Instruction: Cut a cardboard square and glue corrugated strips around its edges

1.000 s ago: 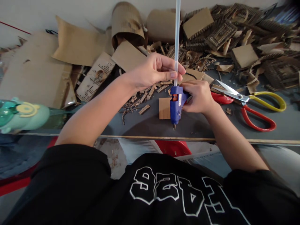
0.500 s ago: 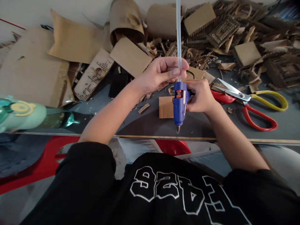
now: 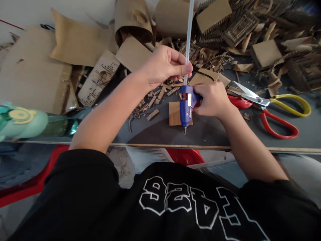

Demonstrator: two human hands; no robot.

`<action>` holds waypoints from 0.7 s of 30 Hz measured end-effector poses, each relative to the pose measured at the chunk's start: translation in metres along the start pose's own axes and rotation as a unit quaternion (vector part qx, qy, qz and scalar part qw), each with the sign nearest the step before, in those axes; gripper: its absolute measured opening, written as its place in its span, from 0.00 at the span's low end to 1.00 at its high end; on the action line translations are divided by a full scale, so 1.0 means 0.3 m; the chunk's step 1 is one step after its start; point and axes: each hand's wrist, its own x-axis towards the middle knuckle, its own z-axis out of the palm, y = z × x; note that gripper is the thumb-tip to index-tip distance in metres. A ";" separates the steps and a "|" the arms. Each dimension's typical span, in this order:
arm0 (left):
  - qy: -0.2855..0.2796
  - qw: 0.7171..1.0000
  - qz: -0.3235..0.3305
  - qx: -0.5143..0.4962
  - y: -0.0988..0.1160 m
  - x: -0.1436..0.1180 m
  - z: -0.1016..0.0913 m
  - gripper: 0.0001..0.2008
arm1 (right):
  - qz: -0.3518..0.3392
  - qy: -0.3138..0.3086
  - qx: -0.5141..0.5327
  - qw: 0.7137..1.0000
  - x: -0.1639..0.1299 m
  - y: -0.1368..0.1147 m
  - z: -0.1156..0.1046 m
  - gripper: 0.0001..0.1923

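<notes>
My right hand (image 3: 212, 100) is wrapped round the handle of a blue hot glue gun (image 3: 186, 110), its metal nozzle pointing toward me. A long translucent glue stick (image 3: 189, 30) runs into the back end of the gun. Just above that end, my left hand (image 3: 170, 65) pinches the stick between thumb and fingers. Below the gun, partly covered by it, a small square of brown cardboard (image 3: 174, 113) lies on the dark table (image 3: 155, 135).
Scissors (image 3: 262, 101) with one yellow and one red handle lie to the right. Cardboard scraps (image 3: 267, 53) heap along the back. Large cardboard sheets (image 3: 30, 73) lean at the left, behind a green bottle (image 3: 32, 122). The table's front edge runs close to my body.
The glue gun has shifted slightly left and away from me, its nozzle tilting a little. My left hand and forearm have moved left, the fingers still on the glue stick.
</notes>
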 end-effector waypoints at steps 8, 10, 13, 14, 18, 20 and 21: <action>0.026 0.987 -0.027 -0.153 -0.043 -0.022 0.039 0.09 | 0.006 -0.006 0.016 1.000 0.003 -0.002 -0.005 0.15; 0.028 0.983 -0.005 -0.182 -0.063 -0.025 0.046 0.10 | 0.008 -0.008 0.026 1.000 0.002 0.000 -0.005 0.16; 0.044 0.982 0.015 -0.184 -0.098 -0.027 0.059 0.09 | 0.002 -0.015 0.044 0.999 -0.001 0.001 -0.006 0.17; 0.053 0.982 0.015 -0.179 -0.109 -0.028 0.064 0.09 | 0.000 -0.019 0.050 0.999 -0.001 0.001 -0.007 0.17; 0.068 0.983 0.021 -0.170 -0.140 -0.040 0.090 0.08 | -0.002 -0.039 0.077 0.996 -0.001 -0.004 -0.015 0.18; 0.062 0.978 0.050 -0.193 -0.144 -0.047 0.108 0.09 | -0.005 -0.046 0.092 0.995 -0.001 -0.004 -0.020 0.18; 0.064 0.975 0.061 -0.202 -0.143 -0.050 0.116 0.10 | -0.006 -0.048 0.096 0.994 -0.001 -0.004 -0.022 0.19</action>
